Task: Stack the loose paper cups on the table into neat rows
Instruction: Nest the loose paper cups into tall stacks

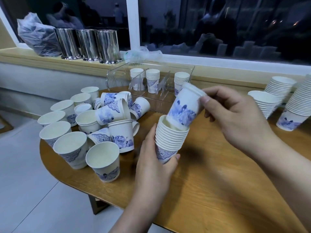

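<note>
Stack of cups (pixel 170 140): held above the bench (pixel 210 182), near its middle, tilted slightly, many rims nested. Left hand (pixel 154 163) grips the stack low down, thumb across the blue-printed base, fingers curled round the far side.

Single cup (pixel 184 106): white with blue flower print, tilted, its base set into the mouth of the stack, rim pointing up and to the right. Right hand (pixel 235 115) pinches this cup at the rim between thumb and fingers. The two hands are apart, each clamped on its own item.

Loose cups (pixel 94 125): a cluster on the left end of the bench, some upright with open mouths up, several lying on their sides on top of others.

Tall stacks (pixel 277 96): at the right edge of the bench, leaning, close together.

Clear plastic holder (pixel 151 78): behind the held stack, near the window sill, with three short stacks of cups standing in its divided slots.

Sill: three metal cans (pixel 87 44) in a row, a plastic bag (pixel 37 36) to their left.
</note>
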Demonstrator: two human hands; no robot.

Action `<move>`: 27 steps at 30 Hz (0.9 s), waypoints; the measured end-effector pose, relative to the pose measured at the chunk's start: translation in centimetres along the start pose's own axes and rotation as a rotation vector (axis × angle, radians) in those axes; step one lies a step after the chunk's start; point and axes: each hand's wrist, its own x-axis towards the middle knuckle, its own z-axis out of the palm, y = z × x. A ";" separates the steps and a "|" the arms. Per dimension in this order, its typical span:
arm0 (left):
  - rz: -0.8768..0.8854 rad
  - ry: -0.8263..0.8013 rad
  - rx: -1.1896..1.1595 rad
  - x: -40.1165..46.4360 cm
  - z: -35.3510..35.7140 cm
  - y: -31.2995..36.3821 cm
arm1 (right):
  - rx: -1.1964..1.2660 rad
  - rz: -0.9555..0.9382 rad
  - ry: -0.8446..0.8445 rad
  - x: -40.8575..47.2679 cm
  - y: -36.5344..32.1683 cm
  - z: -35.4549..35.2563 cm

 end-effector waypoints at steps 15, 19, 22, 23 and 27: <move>-0.027 -0.181 -0.058 -0.3 5.2 2.0 | 0.224 0.293 -0.181 -7.5 7.4 0.8; -0.019 -0.316 -0.017 -0.2 7.2 3.2 | 0.208 0.349 -0.065 -8.0 8.5 -0.1; -0.017 -0.393 -0.007 -0.2 8.8 3.8 | 0.189 0.359 0.043 -8.3 9.3 -1.7; -0.021 -0.419 -0.004 -0.3 9.3 3.9 | 0.170 0.359 0.074 -8.4 9.5 -2.3; -0.026 -0.477 0.009 -0.6 10.3 4.1 | 0.098 0.330 0.170 -8.9 8.9 -4.5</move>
